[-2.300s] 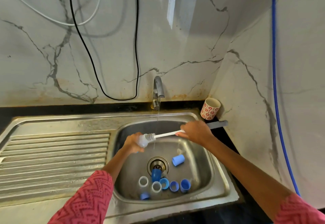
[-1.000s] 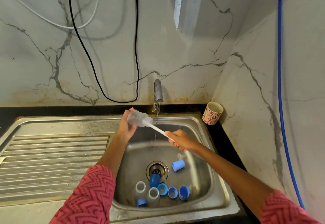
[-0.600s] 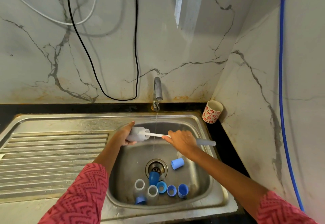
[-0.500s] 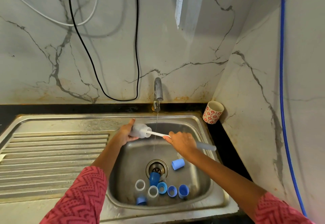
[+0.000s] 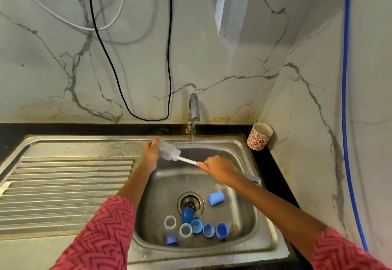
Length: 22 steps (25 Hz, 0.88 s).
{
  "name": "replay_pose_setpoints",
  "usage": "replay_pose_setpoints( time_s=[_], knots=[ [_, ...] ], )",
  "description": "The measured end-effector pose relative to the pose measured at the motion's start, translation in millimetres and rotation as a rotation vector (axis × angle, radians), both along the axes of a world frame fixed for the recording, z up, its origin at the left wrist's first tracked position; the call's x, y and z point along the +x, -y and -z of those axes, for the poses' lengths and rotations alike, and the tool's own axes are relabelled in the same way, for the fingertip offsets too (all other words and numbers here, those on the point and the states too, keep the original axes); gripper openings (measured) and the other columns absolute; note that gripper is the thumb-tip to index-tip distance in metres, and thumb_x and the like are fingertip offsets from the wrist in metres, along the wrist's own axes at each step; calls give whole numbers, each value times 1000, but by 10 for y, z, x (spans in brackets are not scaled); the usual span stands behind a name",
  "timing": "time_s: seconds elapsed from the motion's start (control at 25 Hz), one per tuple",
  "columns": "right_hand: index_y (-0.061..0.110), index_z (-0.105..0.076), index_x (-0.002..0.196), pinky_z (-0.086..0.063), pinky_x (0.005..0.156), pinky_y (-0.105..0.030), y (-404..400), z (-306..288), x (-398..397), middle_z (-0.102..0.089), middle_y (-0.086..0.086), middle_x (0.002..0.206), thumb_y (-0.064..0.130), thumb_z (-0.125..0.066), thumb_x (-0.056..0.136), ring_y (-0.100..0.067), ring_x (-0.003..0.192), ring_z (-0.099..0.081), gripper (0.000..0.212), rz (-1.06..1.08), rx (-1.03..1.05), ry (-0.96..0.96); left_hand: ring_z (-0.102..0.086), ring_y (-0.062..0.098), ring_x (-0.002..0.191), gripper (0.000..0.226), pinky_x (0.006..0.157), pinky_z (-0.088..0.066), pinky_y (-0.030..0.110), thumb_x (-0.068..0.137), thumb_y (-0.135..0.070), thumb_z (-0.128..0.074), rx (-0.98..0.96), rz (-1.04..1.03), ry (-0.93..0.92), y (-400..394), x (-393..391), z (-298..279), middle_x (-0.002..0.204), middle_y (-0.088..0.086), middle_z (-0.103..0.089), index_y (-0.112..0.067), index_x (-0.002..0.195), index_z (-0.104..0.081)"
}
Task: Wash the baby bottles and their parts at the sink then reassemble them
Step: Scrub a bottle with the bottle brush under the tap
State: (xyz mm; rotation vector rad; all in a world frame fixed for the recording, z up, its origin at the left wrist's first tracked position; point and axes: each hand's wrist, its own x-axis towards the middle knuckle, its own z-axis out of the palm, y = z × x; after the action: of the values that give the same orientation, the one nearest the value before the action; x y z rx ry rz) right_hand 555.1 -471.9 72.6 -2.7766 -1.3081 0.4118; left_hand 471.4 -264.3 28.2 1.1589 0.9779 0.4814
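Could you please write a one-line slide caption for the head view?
Left hand holds a clear bottle while the right hand works a bottle brush inside, over the sink.

No text, label, brand or number can be read anywhere. The cup (image 5: 259, 136) by the wall carries only a red flower pattern, and the sleeves (image 5: 99, 238) show a zigzag print, not letters.
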Motion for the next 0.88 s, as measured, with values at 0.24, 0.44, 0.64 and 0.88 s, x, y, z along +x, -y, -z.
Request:
replay_pose_setpoints(
  time_s=[0.24, 0.44, 0.64, 0.88],
  knots=[
    [16, -49, 73, -32, 53, -26, 68, 106, -27, -51, -3, 73, 51, -25, 100, -21, 69, -49, 50, 116, -14, 61, -57, 31, 105, 44, 100, -45, 48, 95, -32, -51, 13, 33, 59, 56, 48, -117, 122, 23, -56, 2, 121, -54],
    [16, -46, 72, -26, 46, -22, -8, -24, -72, -40, 3, 60, 50, -28, 100, -15, 57, -42, 48, 99, 75, -35, -56, 23, 101, 47, 97, -48, 40, 90, -34, -59, -71, -66, 116, 123, 74, -203, 115, 14, -56, 0, 121, -49],
    [18, -39, 62, -30, 49, -27, -23, 185, -305, -43, 1, 63, 51, -27, 100, -18, 60, -43, 51, 244, 118, -245, -57, 21, 93, 35, 72, -51, 29, 91, -34, -58, -173, -96, 226, 198, 15, -312, 97, 7, -57, -7, 113, -53],
    [14, -58, 98, -42, 72, -32, -81, 35, -345, -63, -11, 93, 49, -21, 101, -29, 91, -63, 51, 113, 84, 7, -57, 26, 83, 51, 82, -47, 44, 88, -52, -52, -496, -66, 238, 193, -42, -385, 93, 14, -56, -9, 113, -46]
  ],
)
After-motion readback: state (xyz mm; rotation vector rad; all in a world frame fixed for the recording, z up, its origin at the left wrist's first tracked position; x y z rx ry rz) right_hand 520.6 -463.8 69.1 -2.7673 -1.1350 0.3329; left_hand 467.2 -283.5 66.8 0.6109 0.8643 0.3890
